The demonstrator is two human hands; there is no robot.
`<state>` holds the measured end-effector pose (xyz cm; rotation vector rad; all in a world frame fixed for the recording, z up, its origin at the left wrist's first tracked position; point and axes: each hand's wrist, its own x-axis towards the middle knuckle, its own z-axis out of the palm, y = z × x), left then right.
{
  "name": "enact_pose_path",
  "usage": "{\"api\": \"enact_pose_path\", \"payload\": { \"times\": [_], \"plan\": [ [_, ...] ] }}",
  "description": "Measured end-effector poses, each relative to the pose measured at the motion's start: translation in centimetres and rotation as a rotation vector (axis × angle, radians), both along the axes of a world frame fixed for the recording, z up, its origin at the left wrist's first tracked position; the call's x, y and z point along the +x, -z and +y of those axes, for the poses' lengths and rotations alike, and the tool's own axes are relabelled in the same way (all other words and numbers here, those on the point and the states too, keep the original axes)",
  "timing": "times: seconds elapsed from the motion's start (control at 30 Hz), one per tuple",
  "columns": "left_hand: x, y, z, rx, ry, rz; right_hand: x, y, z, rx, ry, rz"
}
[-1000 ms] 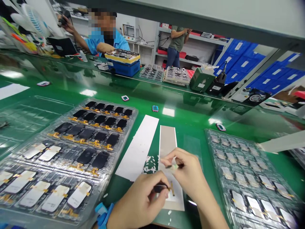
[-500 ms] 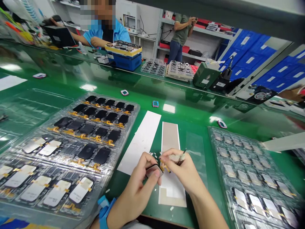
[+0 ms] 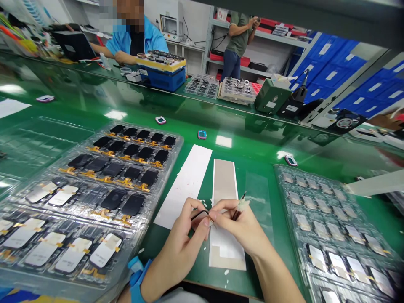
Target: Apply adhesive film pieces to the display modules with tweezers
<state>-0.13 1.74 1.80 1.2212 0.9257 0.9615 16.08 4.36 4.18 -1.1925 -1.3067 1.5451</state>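
Work sits between both hands, just above the desk (image 3: 164, 256). The left hand (image 3: 175, 252) is closed in a pinch on a small black piece (image 3: 199, 215), held by its edges between thumb and fingers. The right hand (image 3: 240, 227) is pinched as well, on a pale scrap (image 3: 242, 205) with a thin dark tip, and its forefinger reaches across to the black piece. Under them lies a beige strip (image 3: 224, 185), with a white strip (image 3: 184, 185) beside it. A tray of black pieces (image 3: 172, 176) stands to the left, and a tray of pale-faced pieces (image 3: 282, 198) to the right.
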Motion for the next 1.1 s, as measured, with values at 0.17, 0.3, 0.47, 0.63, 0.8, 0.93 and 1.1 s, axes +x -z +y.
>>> {"api": "enact_pose_path", "payload": {
  "times": [0.17, 0.3, 0.47, 0.63, 0.8, 0.93, 1.1],
  "plan": [
    [-0.4, -0.1, -0.3, -0.068, 0.055, -0.006, -0.1, -0.5, -0.3, 0.11, 0.052, -0.108],
    [-0.4, 0.0, -0.4, -0.079, 0.066, -0.027, -0.2, -0.7, -0.5, 0.181, 0.069, -0.149],
    [-0.2, -0.1, -0.5, -0.093, 0.063, -0.055, -0.3, -0.8, -0.7, 0.15, 0.051, -0.129],
    [-0.2, 0.0, -0.3, -0.13, 0.072, -0.081, -0.4, -0.7, -1.0, 0.046, 0.043, -0.12],
    [-0.2, 0.1, -0.2, -0.127, 0.077, -0.094, -0.6, -0.9, -0.9, -0.06, -0.041, -0.017],
    [-0.2, 0.1, -0.2, -0.113, 0.074, -0.074, -0.4, -1.1, -0.5, 0.028, 0.002, -0.128],
    [-0.2, 0.2, -0.3, -0.098, 0.073, -0.04, 1.2, -0.7, -1.8, 0.219, 0.176, -0.165]
  ]
}}
